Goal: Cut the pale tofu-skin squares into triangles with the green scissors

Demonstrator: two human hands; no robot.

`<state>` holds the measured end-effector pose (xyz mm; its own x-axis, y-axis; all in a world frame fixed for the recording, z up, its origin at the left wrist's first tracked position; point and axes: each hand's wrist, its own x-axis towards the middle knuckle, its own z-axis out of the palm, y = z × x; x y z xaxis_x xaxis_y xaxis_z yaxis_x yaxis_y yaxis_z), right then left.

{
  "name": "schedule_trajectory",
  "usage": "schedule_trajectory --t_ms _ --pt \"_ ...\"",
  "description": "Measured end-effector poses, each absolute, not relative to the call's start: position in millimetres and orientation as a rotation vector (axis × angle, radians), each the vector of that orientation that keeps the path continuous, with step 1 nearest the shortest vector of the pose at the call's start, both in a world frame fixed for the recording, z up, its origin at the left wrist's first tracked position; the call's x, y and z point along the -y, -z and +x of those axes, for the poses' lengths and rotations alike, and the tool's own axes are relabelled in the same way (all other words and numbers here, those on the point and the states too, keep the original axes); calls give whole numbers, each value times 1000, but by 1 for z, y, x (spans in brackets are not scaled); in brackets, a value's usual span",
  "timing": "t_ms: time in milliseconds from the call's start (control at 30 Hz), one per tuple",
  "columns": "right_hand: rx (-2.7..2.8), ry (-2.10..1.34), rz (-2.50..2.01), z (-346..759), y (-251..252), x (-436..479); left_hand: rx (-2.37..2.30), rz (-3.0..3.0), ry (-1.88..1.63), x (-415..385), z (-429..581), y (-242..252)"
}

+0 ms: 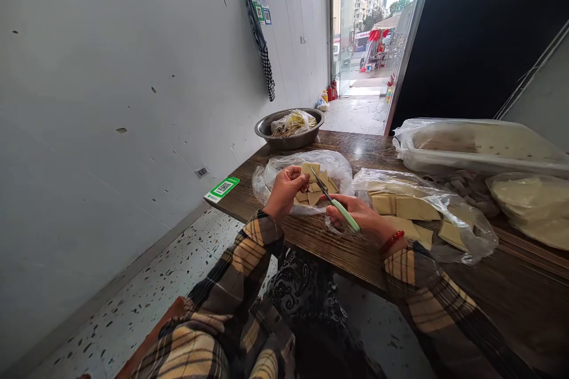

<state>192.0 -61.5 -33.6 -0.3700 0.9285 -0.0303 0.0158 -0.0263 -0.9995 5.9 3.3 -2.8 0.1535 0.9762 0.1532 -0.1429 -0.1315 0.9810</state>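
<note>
My left hand (287,189) pinches a pale yellow sheet (310,172) that looks like tofu skin. In my right hand (351,211) is a pair of scissors (342,211) with light green handles, its blades against the sheet's edge. Below both hands lies a clear plastic bag (271,170) with several small cut pieces (315,192) on it. Close by my right forearm, another clear bag (478,243) contains larger folded yellow sheets (416,208). Whether the blades are fully closed cannot be made out.
A metal basin (288,142) with bagged strips stands at the table's far left corner. A green QR-code card (223,188) lies on the left edge. At the right are a plastic-covered tray (480,154) and a bag of pale sheets (533,204). A white wall (111,100) rises on the left.
</note>
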Motion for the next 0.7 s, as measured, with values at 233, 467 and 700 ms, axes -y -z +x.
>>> schedule_trajectory --t_ms 233,467,700 --pt "1508 -1476 -1022 192 25 67 -936 1287 -1241 -6 4 3" --pt "1540 -1443 -1005 194 39 60 -945 1286 -1230 -8 0 4" --pt "1734 -1209 -1096 198 41 56 -976 1285 -1225 -8 -2 5"
